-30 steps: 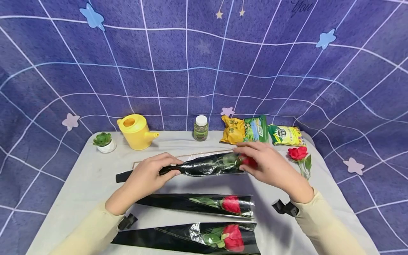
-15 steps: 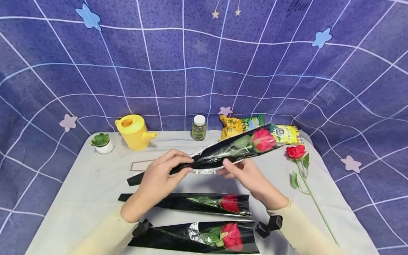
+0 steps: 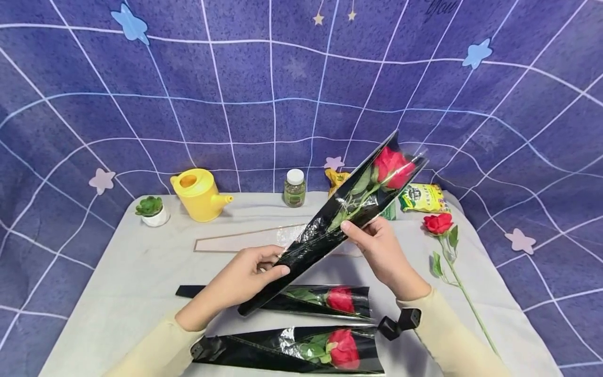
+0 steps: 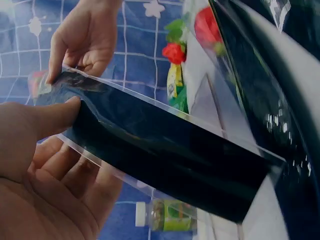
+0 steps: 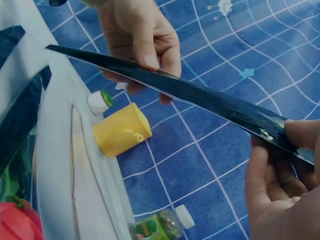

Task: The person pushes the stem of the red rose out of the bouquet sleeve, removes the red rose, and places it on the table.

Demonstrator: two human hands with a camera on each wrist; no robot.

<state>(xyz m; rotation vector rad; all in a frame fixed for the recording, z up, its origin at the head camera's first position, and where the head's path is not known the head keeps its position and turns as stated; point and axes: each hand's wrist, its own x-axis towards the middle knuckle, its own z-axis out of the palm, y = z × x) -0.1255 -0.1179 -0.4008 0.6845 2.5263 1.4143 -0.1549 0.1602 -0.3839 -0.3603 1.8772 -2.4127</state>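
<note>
Head view: your left hand and right hand both pinch 1 wrapped rose, tilted above the table, bloom toward its back edge; 1 unwrapped rose lies near its right edge.

A blue-violet fabric backdrop, printed with wavering white and pale-blue grid lines, fills the upper half of the head view and runs down both sides. Pale-blue stars sit upper left and upper right; pinkish ones lie lower, at left, centre and right. Script reading "You" touches the top edge. Below, a white tablecloth covers the table, with soft shadow right of centre.
</note>
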